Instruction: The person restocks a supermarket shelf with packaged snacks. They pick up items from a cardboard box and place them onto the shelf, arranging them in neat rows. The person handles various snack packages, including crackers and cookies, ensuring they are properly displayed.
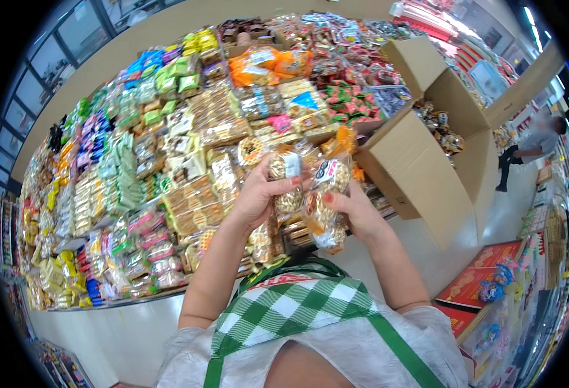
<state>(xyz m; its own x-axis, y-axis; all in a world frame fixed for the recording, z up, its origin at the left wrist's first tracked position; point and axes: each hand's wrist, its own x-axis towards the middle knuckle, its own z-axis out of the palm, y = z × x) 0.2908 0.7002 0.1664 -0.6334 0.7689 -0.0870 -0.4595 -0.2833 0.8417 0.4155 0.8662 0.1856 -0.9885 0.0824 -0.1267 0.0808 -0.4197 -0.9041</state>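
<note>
My left hand (260, 194) is closed around a clear packet of round puffed snacks (284, 184) with a white label. Close beside it, my right hand (357, 208) grips more clear packets of the same kind of snacks (330, 177), one above another. Both hands are over the near edge of a large display heaped with wrapped snacks. An orange and clear wrapper (345, 140) shows just beyond the right-hand packets. Past my right hand stands an open cardboard box (410, 160) with wrapped snacks (439, 126) inside.
Stacked packets of flat biscuits (194, 203) and orange bags (265, 65) lie on the display. The box's flaps stick out over its right side. A person (532, 145) stands in the aisle at the far right. Red cartons (478, 276) are on a shelf at the lower right.
</note>
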